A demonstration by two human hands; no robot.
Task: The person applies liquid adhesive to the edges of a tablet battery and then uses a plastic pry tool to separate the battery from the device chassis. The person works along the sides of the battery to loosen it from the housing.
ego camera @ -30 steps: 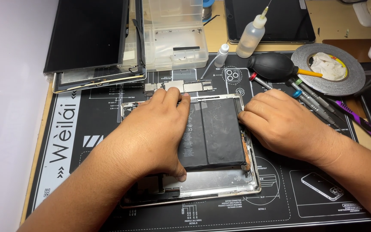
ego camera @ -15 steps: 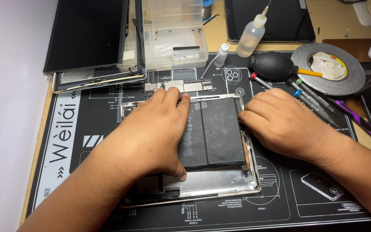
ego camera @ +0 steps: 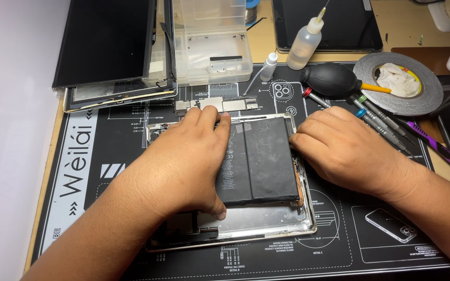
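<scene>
Both grips lie flat and unclenched: left hand (ego camera: 183,166) and right hand (ego camera: 347,151) press the black battery (ego camera: 261,158) into the tablet shell (ego camera: 266,226); even, gentle pressure suits best.

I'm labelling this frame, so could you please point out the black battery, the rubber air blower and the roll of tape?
black battery (ego camera: 264,158): head view, middle of its right cell.
rubber air blower (ego camera: 329,80): head view, its black bulb.
roll of tape (ego camera: 425,101): head view, grey outer band.

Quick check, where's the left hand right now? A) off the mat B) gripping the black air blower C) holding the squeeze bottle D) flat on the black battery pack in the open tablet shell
D: the left hand lies palm-down on the black battery pack inside the open tablet shell; the air blower sits untouched beyond it.
</scene>
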